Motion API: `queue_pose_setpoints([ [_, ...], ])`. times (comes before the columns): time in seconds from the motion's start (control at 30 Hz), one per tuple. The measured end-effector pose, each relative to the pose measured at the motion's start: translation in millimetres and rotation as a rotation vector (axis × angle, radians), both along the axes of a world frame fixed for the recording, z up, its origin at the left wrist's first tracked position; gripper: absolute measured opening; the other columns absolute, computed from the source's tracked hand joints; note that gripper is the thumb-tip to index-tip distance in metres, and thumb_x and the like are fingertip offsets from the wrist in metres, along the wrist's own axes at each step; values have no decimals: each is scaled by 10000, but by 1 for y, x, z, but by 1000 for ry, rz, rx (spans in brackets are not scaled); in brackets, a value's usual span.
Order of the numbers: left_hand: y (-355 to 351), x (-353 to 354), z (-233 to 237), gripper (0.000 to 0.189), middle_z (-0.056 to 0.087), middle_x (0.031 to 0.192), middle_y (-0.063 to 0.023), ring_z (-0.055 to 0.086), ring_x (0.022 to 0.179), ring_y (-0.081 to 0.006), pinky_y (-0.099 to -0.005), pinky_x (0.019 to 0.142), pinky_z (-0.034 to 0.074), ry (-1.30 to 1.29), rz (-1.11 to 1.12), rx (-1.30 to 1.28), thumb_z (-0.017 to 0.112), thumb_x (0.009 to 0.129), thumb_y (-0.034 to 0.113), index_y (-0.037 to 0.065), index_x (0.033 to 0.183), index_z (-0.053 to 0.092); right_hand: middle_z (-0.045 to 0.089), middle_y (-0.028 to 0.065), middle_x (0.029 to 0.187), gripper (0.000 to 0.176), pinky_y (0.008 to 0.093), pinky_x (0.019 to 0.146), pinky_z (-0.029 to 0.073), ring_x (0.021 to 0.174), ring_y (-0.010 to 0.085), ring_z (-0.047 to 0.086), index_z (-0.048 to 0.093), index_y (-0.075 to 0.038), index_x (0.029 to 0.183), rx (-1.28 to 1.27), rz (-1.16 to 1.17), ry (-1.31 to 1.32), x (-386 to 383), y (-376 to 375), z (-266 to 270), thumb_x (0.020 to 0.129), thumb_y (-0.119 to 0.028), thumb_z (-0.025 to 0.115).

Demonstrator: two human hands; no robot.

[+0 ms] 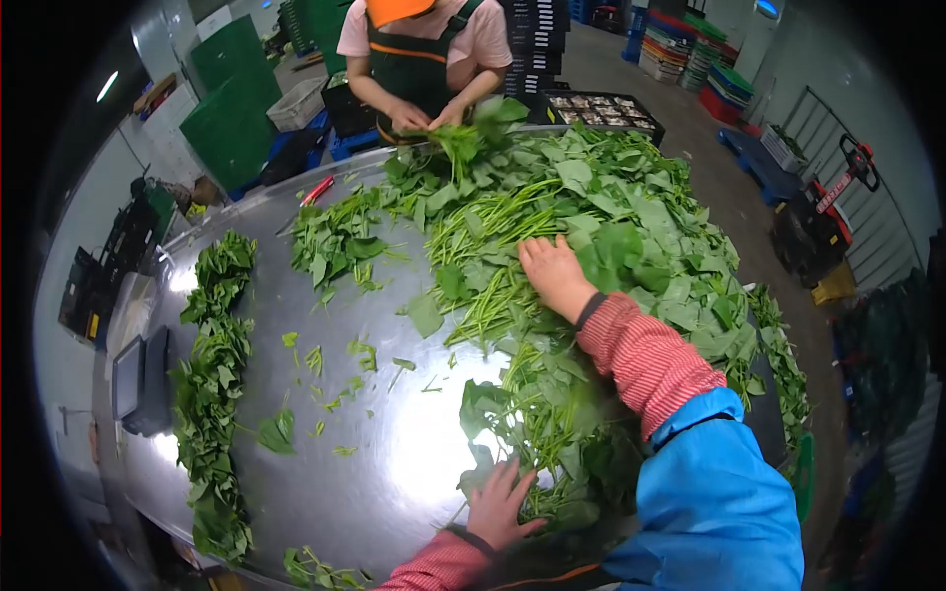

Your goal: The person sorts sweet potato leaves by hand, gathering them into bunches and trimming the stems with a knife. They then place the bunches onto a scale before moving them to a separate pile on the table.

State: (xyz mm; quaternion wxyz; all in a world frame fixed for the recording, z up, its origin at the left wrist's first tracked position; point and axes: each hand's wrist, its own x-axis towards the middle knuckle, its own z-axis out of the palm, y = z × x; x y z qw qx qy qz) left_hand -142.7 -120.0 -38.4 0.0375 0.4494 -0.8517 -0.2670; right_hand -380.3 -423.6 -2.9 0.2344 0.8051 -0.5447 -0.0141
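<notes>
Bare R hand [557, 276] out front, well fwd of the other, palm down, fingers fairly close tog. & slightly bent, tips pointing fwd & a bit L. Dark narrow cuff [591, 309] at R wrist; red-and-white striped fabric sleeve [645, 362] over the forearm, smooth bright-blue outer sleeve [724, 492] higher up, w/ a gathered edge. R arm runs diag. from lower R, extended. Bare L hand [501, 507] lower & nearer the body, palm down, fingers spread, thumb out to the R. Dark cuff band [480, 540] at L wrist, red striped knit-look sleeve [434, 566] behind it; rest of L arm out of view.
</notes>
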Motion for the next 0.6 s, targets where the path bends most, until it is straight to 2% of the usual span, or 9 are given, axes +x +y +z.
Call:
queue_pose_setpoints([
  [0.07, -2, 4, -3, 823, 288, 1475, -110, 316, 1326, -303, -519, 879, 369, 38, -6, 9, 723, 686, 517, 208, 1374, 394, 542, 61, 960, 250, 403, 857, 396, 946, 213, 521, 577, -65, 1007, 14, 102, -84, 1, 12, 11, 769, -143, 574],
  [0.17, -4, 10, -6, 794, 300, 1471, -103, 329, 1322, -285, -496, 851, 381, 64, -20, -16, 700, 709, 523, 213, 1375, 397, 511, 51, 869, 115, 372, 787, 390, 872, 217, 515, 556, -88, 849, 20, 155, -37, -2, 38, 17, 738, -116, 566],
  [0.27, -5, 13, -9, 779, 315, 1464, -97, 345, 1313, -277, -477, 829, 393, 77, -30, -45, 674, 723, 542, 219, 1376, 397, 497, 63, 845, 92, 369, 806, 395, 853, 227, 516, 544, -82, 817, 11, 199, -62, 4, 49, 32, 731, -113, 558],
  [0.4, -7, 17, -11, 757, 332, 1456, -91, 371, 1296, -277, -457, 812, 407, 87, -39, -62, 642, 740, 561, 228, 1376, 397, 496, 96, 847, 81, 415, 877, 399, 851, 252, 517, 535, -76, 811, -158, 333, -24, 9, 14, 51, 736, -108, 537],
  [0.43, -8, 17, -13, 750, 334, 1455, -90, 374, 1294, -278, -457, 811, 409, 92, -42, -68, 637, 744, 560, 232, 1375, 398, 511, 102, 899, 116, 436, 920, 392, 898, 260, 527, 546, -69, 836, -98, 325, -31, 12, 0, 56, 724, -99, 548],
  [0.53, -5, 17, -20, 733, 339, 1452, -90, 383, 1286, -284, -461, 817, 413, 96, -50, -68, 626, 752, 556, 241, 1373, 398, 520, 105, 964, 213, 431, 937, 389, 966, 265, 534, 560, -70, 864, -47, 419, 80, 25, -47, 75, 702, -176, 648],
  [0.6, -6, 17, -22, 725, 341, 1451, -92, 387, 1282, -290, -471, 835, 413, 94, -52, -51, 624, 755, 550, 246, 1373, 395, 507, 106, 988, 401, 443, 939, 387, 1002, 271, 526, 542, -67, 923, -6, 385, 105, 27, -73, 67, 629, -255, 739],
])
